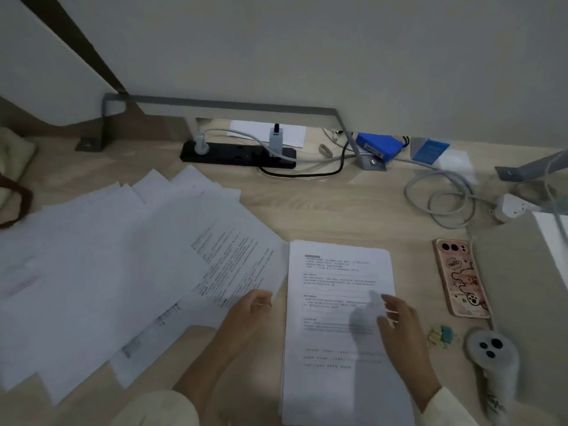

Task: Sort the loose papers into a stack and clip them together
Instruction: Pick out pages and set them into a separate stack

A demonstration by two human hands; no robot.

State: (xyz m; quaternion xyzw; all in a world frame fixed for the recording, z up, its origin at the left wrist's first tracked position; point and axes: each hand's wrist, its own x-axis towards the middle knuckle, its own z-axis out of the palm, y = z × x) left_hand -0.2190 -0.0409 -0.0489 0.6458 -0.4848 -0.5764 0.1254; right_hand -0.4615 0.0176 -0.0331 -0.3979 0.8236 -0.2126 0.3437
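A neat stack of printed papers (335, 302) lies in front of me on the wooden desk (338, 210). Several loose sheets (101, 265) fan out untidily to its left. My left hand (246, 318) pinches the lower right edge of the top printed loose sheet (236, 259), beside the stack. My right hand (402, 330) hovers over the stack's right edge with fingers spread and nothing in it. Small binder clips (442, 335), yellow and teal, lie on the desk to the right of the stack.
A pink phone (461, 278) lies face down right of the stack, with a white controller (491, 355) below it. At the back are a black power strip (236, 153), cables (442, 195), a blue box (379, 146) and a grey metal frame (221, 104).
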